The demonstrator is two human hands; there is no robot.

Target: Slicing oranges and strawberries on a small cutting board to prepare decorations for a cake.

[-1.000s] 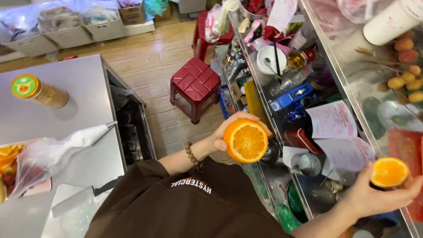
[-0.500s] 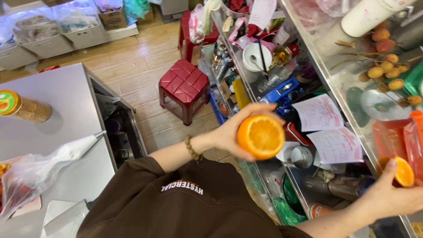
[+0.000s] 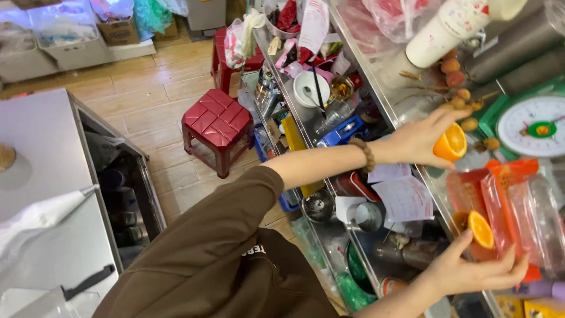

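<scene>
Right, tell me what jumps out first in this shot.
Two bright orange halves: the left hand holds one orange half over the steel counter near the white kitchen scale, and the right hand holds the other orange half by an orange plastic container. Next, the red plastic stool on the tiled floor.

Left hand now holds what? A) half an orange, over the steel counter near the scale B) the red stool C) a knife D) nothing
A: the left hand grips an orange half above the counter, beside the scale.
</scene>
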